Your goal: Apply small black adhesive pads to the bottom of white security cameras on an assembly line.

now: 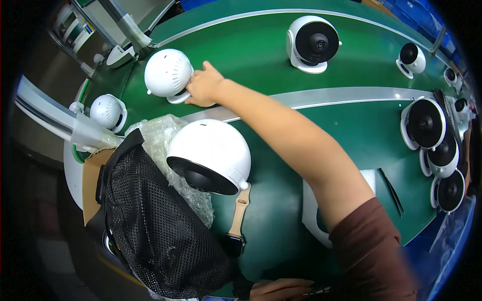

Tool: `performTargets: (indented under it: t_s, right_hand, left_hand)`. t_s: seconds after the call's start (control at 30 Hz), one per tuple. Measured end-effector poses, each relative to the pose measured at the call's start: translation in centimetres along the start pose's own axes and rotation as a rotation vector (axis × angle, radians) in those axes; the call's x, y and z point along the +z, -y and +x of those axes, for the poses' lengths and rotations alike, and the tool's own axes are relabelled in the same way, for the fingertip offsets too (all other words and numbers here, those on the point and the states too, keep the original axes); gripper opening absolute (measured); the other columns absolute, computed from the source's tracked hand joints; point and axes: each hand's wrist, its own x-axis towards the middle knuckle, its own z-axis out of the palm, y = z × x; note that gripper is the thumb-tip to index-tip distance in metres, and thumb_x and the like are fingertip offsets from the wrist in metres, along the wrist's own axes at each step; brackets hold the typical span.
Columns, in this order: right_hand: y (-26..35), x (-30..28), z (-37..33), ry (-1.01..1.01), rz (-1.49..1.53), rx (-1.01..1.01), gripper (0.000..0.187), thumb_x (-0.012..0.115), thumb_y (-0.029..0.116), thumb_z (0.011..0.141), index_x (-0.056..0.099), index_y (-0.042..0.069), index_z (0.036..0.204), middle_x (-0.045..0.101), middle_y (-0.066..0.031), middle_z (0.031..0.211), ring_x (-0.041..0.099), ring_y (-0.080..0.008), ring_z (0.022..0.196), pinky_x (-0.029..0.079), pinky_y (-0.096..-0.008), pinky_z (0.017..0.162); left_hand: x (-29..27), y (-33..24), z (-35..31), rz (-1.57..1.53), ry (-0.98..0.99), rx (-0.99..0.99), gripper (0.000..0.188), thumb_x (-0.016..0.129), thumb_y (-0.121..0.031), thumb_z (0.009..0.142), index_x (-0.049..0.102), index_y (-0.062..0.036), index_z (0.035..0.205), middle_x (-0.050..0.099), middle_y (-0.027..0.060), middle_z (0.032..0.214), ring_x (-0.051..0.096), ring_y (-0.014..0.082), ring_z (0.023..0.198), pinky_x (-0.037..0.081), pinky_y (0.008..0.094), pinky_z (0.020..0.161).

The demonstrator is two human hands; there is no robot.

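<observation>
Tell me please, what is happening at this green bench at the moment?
A person's right hand is stretched across the bench to the base of a white round camera beyond the metal rail; how firm the grip is cannot be told. The left hand is at the near edge, and what it holds is unclear. A bigger-looking white camera sits nearer, by a watch and a black mesh bag. More cameras stand at the right.

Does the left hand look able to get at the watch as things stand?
Probably yes: the left hand is low in view, near the watch, which lies mostly uncovered on the green bench. The lower edge cuts the hand off, so whether it is free is unclear.
</observation>
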Motion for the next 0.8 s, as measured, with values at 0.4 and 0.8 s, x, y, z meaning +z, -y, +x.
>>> performTargets:
  t_s: [0.4,0.8]
  right_hand:
    - [-5.0,-10.6,-12.1,-0.545,0.35,0.036,0.039,0.064,0.038,0.072,0.062,0.002,0.086,0.057,-0.012,0.086,0.057,-0.0253,0.074,0.046,-0.0327,0.067]
    - [3.8,-17.8,-34.0,-0.577,1.267,0.44,0.021,0.059,0.02,0.081,0.061,-0.001,0.081,0.059,-0.001,0.068,0.053,-0.0045,0.06,0.041,-0.0175,0.054]
  left_hand:
    - [0.8,0.2,-1.6,0.064,-0.049,-0.095,0.019,0.069,0.006,0.063,0.062,0.0027,0.08,0.062,0.0166,0.086,0.062,0.022,0.075,0.051,0.0279,0.067]
    - [2.7,0.3,0.1,0.174,-0.308,0.036,0.015,0.068,0.006,0.058,0.063,0.0033,0.072,0.055,0.0187,0.105,0.053,0.0121,0.066,0.044,0.0236,0.062]
